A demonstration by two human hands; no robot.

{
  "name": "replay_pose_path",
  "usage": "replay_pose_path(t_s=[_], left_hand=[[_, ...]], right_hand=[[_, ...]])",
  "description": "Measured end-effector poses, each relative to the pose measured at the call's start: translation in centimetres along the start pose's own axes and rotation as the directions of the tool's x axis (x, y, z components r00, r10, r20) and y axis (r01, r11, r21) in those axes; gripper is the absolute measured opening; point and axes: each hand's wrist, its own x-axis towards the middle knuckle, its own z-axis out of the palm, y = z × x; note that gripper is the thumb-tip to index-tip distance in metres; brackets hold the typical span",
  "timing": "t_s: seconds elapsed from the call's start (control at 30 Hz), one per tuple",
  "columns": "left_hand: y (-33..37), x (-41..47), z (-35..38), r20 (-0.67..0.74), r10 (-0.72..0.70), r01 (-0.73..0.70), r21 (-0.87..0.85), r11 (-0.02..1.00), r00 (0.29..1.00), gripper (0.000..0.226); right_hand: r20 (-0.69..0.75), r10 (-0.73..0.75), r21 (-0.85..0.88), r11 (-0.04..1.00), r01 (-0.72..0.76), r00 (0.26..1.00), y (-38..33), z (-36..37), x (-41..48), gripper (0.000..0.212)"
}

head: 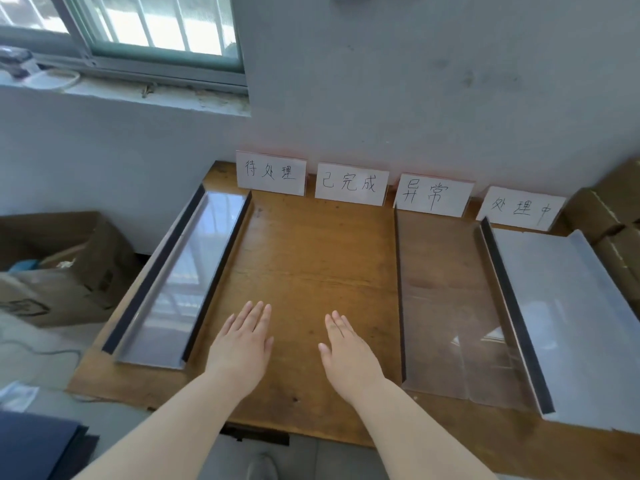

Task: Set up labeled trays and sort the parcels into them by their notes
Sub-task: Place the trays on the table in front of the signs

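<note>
Three clear plastic trays lie on the wooden table point(311, 258): a left tray point(180, 278) with dark edge strips, a middle-right tray point(446, 306), and a right tray point(561, 313) with a dark strip on its left wall. Four handwritten label cards lean on the wall behind: the first card point(271, 172), the second card point(351, 183), the third card point(433, 195) and the fourth card point(521, 208). My left hand point(242, 344) and my right hand point(346, 351) lie flat with straight fingers on the bare wood between the trays, below the second card. No parcel is in sight.
A brown cardboard box point(59, 268) with loose items sits on the floor at the left. More cardboard boxes point(609, 216) stand at the table's right end. A window point(138, 32) with a sill is above left. A dark blue sheet point(38, 445) lies at the bottom left.
</note>
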Motion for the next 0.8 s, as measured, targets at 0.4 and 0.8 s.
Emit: replay_pose_path(t_s=[0.4,0.8], left_hand=[[-4.8,-0.4,-2.4,0.009,-0.146,0.146,-0.03,0.989,0.989,0.058],[-20.5,3.8,-3.2,-0.019,-0.122,0.123,0.023,0.992,0.992,0.059]], right_hand=[[0.094,-0.009,0.017,1.0,0.007,0.996,-1.4,2.1,-0.8,0.058],[0.051,0.089,0.218,0.971,-0.098,0.995,-16.5,2.2,9.1,0.054]])
